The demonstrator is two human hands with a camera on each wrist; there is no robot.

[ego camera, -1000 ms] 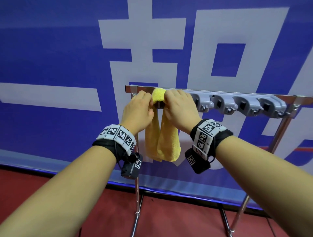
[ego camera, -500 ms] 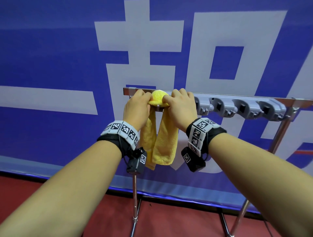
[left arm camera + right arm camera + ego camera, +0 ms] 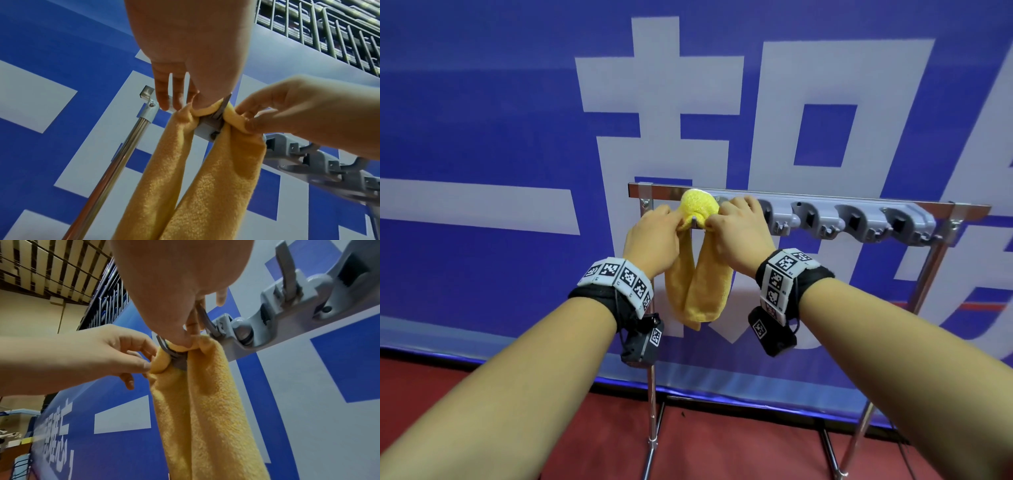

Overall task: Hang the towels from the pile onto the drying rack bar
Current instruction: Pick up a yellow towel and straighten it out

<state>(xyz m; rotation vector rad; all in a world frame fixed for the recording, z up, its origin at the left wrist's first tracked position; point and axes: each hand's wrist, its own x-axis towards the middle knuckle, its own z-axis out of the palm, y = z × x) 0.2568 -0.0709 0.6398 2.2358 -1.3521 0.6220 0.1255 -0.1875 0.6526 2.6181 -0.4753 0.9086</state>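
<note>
A yellow towel (image 3: 700, 287) hangs bunched over the leftmost hook of the grey holder strip (image 3: 859, 219) on the rack's top bar (image 3: 640, 190). Its two halves drop side by side (image 3: 205, 178) (image 3: 205, 402). My left hand (image 3: 654, 236) pinches the towel's left fold just under the hook, thumb against fingers (image 3: 144, 365). My right hand (image 3: 739, 229) pinches the right fold the same way (image 3: 244, 125). The towel's top bulges above the hook between both hands. No towel pile is in view.
Several empty grey clamps (image 3: 904, 222) run along the bar to the right. Chrome uprights (image 3: 652, 411) (image 3: 924, 291) carry the bar. A blue banner with white characters (image 3: 517, 137) stands close behind. Red floor (image 3: 722, 445) lies below.
Both hands have slid from the bar's top down to the towel just under the hook, leaving the yellow bulge more exposed. The towel stays hung in place.
</note>
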